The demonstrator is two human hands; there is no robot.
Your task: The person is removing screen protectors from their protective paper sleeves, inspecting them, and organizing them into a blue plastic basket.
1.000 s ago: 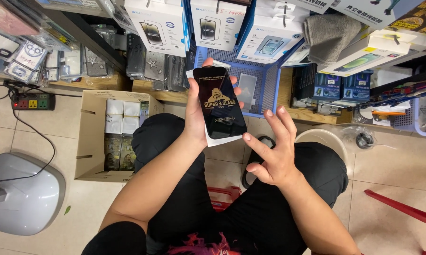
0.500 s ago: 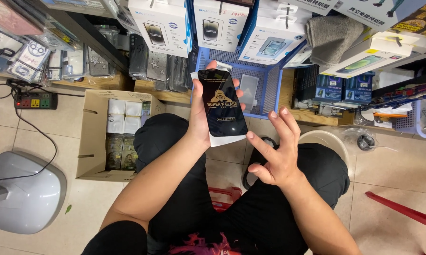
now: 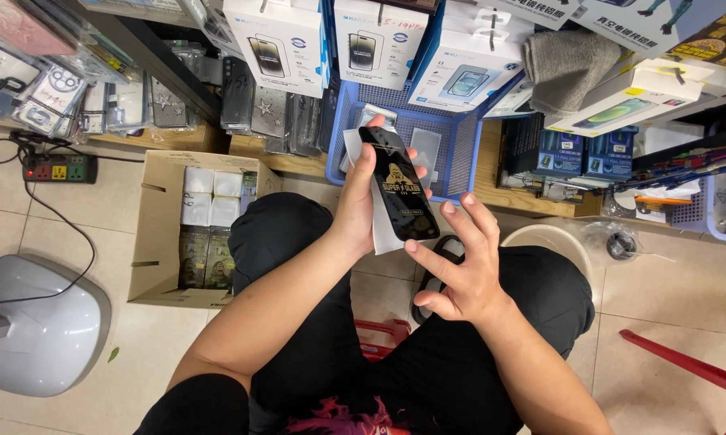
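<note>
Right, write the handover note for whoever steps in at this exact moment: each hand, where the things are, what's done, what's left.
Left hand: holds a black glass screen protector upright, with a white sleeve behind it, over the lap.
Right hand: open, fingers spread, holding nothing; one fingertip is at the protector's lower edge.
Around: blue basket just ahead with flat packets inside, open cardboard box of small boxes on the floor to the left, white retail boxes on the shelf above.
Done: the protector shows in front of its sleeve.
Left: whether any film still covers it cannot be told; it is not yet put down.
</note>
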